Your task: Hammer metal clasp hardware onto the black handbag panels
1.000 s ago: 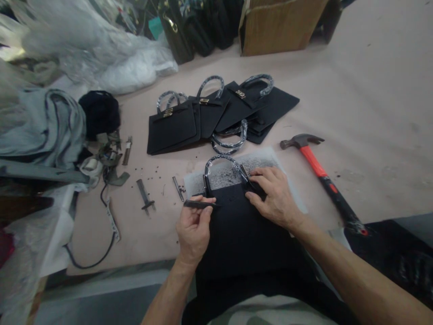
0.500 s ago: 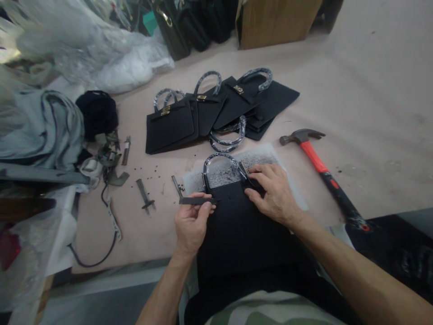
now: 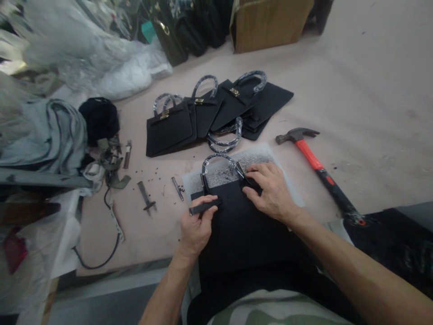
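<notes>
A black bag panel (image 3: 250, 230) lies before me, its wrapped handle (image 3: 218, 156) arching away over a speckled pale board (image 3: 277, 158). My left hand (image 3: 198, 228) pinches a dark metal punch (image 3: 203, 207) between thumb and fingers, its tip pointing right over the panel's upper part. My right hand (image 3: 270, 192) is closed on a black flap (image 3: 251, 184) beside the handle's right base; its fingertips are partly hidden.
A hammer (image 3: 314, 164) lies to the right. Left of the board are a pronged tool (image 3: 146, 197), a thin metal rod (image 3: 177, 188) and small dark bits. Black bag pieces (image 3: 171, 128), a cardboard box (image 3: 270, 25) and plastic wrap (image 3: 125, 72) are farther back.
The punch in my left hand has turned, its near end now lower and its tip pointing up to the right. My left hand has shifted slightly right. The right hand keeps its hold.
</notes>
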`<action>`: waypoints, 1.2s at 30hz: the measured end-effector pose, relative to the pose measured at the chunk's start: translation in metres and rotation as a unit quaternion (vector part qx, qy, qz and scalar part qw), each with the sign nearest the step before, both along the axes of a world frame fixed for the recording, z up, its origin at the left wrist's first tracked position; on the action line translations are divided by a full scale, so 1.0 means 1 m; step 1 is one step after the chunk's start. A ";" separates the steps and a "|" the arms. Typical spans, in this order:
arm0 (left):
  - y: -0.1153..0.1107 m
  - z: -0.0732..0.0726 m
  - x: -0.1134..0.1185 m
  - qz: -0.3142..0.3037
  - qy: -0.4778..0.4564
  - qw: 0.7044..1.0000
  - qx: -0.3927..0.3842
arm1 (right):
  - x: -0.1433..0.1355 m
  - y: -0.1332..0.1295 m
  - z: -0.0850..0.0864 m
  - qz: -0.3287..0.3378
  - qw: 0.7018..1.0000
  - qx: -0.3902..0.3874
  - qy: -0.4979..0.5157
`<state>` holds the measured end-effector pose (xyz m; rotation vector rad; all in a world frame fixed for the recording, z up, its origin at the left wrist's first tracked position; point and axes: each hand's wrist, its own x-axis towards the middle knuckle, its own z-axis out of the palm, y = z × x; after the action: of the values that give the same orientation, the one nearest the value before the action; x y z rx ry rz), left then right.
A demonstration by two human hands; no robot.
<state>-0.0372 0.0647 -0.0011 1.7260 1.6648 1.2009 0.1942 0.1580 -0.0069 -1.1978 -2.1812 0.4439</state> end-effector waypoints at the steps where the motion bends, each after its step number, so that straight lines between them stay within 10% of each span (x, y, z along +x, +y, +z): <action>1: 0.001 0.000 0.001 -0.005 0.005 1.000 0.004 | 0.000 0.000 0.000 -0.001 1.000 0.001 0.001; 36: 0.025 -0.008 0.016 -0.059 0.095 0.988 0.104 | -0.001 0.000 -0.004 -0.009 1.000 0.003 0.009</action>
<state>-0.0214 0.0897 -0.0087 2.0944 1.5621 1.2240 0.1934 0.1582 -0.0107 -1.2047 -2.1531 0.4397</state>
